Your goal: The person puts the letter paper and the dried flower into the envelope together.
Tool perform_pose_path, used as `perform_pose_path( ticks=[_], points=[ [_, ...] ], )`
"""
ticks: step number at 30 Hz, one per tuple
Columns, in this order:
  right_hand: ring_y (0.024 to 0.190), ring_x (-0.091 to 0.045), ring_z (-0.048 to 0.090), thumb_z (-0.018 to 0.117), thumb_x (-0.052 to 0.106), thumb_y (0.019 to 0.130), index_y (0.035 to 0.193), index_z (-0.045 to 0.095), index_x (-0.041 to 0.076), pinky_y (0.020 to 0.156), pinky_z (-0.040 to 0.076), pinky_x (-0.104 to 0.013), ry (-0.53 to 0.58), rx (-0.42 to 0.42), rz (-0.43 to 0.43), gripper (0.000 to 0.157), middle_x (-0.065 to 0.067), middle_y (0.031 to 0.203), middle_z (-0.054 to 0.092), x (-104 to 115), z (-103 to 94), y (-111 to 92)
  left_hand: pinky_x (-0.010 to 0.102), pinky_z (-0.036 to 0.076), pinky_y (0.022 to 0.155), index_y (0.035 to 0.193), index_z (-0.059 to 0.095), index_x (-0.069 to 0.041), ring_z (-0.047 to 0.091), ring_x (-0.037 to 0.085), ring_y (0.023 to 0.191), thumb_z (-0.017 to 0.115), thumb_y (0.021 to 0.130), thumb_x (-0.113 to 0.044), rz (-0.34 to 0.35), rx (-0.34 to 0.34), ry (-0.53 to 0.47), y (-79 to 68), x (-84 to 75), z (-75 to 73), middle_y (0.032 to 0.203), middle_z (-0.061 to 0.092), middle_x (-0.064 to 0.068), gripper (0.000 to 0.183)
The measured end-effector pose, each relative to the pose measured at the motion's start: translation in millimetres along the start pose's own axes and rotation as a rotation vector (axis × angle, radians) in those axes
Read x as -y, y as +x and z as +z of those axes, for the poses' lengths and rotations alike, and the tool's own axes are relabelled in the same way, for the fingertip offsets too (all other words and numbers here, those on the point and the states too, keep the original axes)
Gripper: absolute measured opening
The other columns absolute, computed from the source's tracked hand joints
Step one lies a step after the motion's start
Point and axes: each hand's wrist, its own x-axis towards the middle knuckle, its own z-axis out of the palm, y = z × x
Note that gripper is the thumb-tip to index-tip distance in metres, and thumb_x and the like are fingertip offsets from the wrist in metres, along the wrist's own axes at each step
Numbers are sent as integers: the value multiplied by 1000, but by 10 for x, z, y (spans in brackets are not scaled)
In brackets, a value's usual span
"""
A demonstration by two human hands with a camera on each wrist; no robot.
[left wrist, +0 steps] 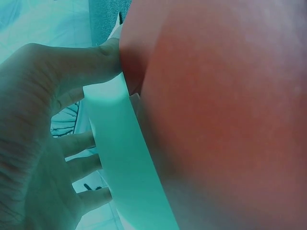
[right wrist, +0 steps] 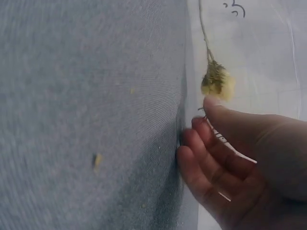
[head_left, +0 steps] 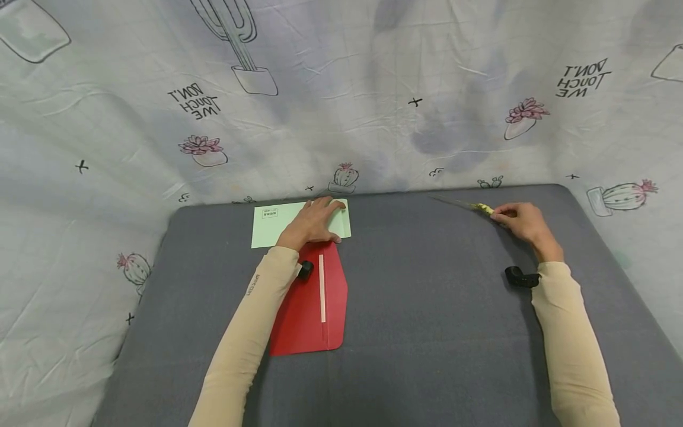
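Observation:
My left hand (head_left: 312,222) lies over a pale green envelope (head_left: 267,228), its fingers spread across the paper. Its thumb touches down where the green meets the red envelope (head_left: 333,284). The red envelope's flap faces right with a pale strip along it. In the left wrist view the red paper (left wrist: 230,96) fills the near side and the green envelope (left wrist: 124,158) runs beside the fingertips. At the right, my right hand (head_left: 525,222) pinches a dried yellow flower (head_left: 482,208) at its blossom between thumb and finger. Its thin stem (right wrist: 203,28) points away from the hand.
A grey cloth-covered table (head_left: 427,332) lies under everything. Behind it hangs a pale cactus-print sheet (head_left: 373,118). Small yellow bits (right wrist: 97,162) lie on the cloth near the right hand. A black wrist camera (head_left: 520,277) sits on the right sleeve.

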Motion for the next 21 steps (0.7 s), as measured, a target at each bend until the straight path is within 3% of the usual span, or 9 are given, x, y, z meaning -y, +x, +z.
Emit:
perform_pose_path(
  ticks=[3,7,14,21],
  points=[
    [74,-6,60,58,25,100,112,67,-7,61,47,-22,69,-46,12,35,-27,104,69,29,13,-10,55,21,116,145,43,-20,34,33,140,82,77,-39,-4,-2,-1,-2,2,3,150,38,16,81],
    [71,4,63,61,22,98,114,68,-8,64,53,-17,175,-72,11,34,-26,107,69,64,-1,-29,54,21,116,146,40,-19,35,32,139,82,77,-39,-4,-8,-7,5,11,8,149,39,15,83],
    [80,0,68,63,23,97,122,65,-7,74,54,-19,319,-36,26,39,-16,111,71,228,7,-3,55,21,116,146,42,-19,34,33,139,83,77,-38,-6,6,-16,1,14,-12,150,39,16,83],
    [83,-6,69,64,20,97,120,65,-8,78,57,-27,377,18,-44,36,-23,113,68,505,176,122,54,20,117,145,43,-20,30,33,142,81,78,-40,-12,29,-3,-3,-2,-28,153,35,16,79]
  ],
)
